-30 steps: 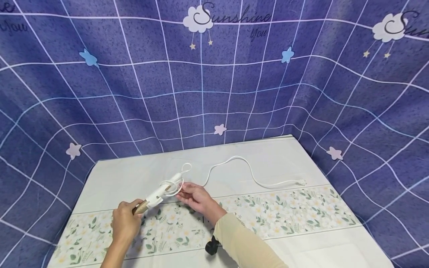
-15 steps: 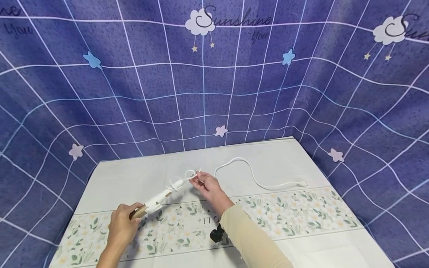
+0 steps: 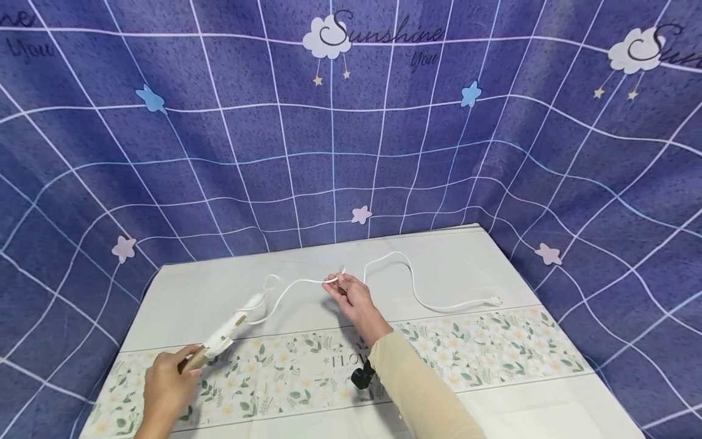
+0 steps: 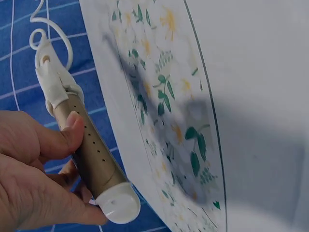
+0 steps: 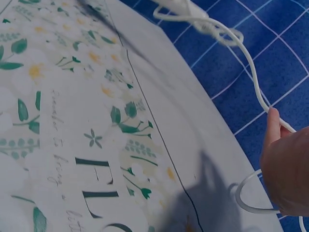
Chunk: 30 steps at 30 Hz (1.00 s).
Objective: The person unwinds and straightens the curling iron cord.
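Note:
My left hand [image 3: 166, 381] grips a curling iron [image 3: 226, 332] by its gold barrel, its white handle pointing up and away. In the left wrist view, the thumb lies along the barrel [image 4: 94, 145], which has rows of small holes and ends in a white cap [image 4: 119, 204]. A white cord [image 3: 296, 282] leaves the handle, part of it still looped about the handle's end. My right hand [image 3: 355, 297] pinches this cord between thumb and fingers, well to the right of the handle; in the right wrist view the cord [image 5: 255, 77] runs from the fingertips to the handle.
Beyond the right hand the cord curves across the white table [image 3: 219, 280] to its plug [image 3: 495, 300] at the right. A floral band [image 3: 466, 347] with lettering crosses the tabletop. A blue grid-patterned curtain [image 3: 307, 134] surrounds the back and sides. A black object [image 3: 362, 377] sits at the right wrist.
My right hand has moved right and away from the handle, drawing out a longer stretch of cord from the coils. My left hand has shifted left and nearer with the curling iron.

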Available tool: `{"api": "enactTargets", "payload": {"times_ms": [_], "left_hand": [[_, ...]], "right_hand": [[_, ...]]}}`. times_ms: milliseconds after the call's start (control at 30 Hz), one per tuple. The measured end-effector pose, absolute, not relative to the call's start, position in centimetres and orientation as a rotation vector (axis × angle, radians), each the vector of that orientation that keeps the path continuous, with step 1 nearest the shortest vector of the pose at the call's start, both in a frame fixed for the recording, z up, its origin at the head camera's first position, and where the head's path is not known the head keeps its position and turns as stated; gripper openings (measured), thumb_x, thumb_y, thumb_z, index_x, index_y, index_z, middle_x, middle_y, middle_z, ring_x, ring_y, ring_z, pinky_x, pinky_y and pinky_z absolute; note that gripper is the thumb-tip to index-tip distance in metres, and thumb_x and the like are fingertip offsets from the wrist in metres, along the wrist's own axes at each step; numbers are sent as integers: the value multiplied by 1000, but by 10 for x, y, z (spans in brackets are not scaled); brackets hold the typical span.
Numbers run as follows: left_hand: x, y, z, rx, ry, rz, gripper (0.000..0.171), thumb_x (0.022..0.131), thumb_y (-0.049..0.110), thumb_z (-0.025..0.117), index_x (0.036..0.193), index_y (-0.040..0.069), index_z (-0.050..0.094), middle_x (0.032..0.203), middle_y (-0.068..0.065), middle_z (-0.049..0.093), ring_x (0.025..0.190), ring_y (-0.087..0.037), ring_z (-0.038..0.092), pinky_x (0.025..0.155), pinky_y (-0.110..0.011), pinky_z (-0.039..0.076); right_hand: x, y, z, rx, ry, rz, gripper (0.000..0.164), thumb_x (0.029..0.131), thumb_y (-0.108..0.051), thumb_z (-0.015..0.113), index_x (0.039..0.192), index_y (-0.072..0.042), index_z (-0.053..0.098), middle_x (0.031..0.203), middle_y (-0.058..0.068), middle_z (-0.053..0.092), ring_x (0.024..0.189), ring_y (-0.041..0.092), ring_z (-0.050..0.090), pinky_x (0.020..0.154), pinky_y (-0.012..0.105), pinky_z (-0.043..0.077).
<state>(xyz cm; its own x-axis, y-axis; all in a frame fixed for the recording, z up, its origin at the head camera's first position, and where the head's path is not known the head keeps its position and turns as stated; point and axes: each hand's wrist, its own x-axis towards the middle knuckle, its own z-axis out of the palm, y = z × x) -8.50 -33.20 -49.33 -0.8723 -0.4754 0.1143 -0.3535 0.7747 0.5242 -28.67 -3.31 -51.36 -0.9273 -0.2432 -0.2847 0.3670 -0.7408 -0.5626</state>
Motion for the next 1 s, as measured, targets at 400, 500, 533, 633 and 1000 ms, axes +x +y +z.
{"api": "enactTargets", "payload": {"times_ms": [400,500,533,633,1000], "left_hand": [[-66,-377,-490,347,-3007,-760,51,76,-1,75,125,4,62,99,-14,55,86,-32,59,70,-48,48],[-63,-383,-490,293,-3041,-706,50,75,-2,76,123,4,63,97,-12,56,84,-30,58,69,-46,47],[-62,-385,-490,281,-3037,-690,50,73,-2,77,122,5,64,95,-11,56,82,-29,58,68,-44,47],[-58,-390,-493,260,-3005,-633,50,69,-3,79,117,4,67,91,-9,58,79,-26,57,65,-38,44],[-49,-412,-503,551,-2978,-640,51,68,3,81,116,0,65,84,-14,58,73,-34,59,55,-45,46]], "right_hand": [[-301,-22,-511,282,886,-2761,13,100,3,39,106,11,47,103,22,53,95,26,61,96,42,47],[-303,-21,-506,274,862,-2802,15,100,2,38,108,13,45,104,23,53,95,26,61,96,42,47],[-303,-20,-505,272,855,-2814,15,100,2,38,109,13,45,103,23,53,96,26,61,96,42,47],[-304,-19,-500,275,825,-2846,13,100,2,39,107,12,46,102,22,54,98,27,60,96,42,47],[-307,-12,-497,249,771,-2907,11,99,2,41,97,8,49,99,22,57,95,28,63,98,46,45]]}}
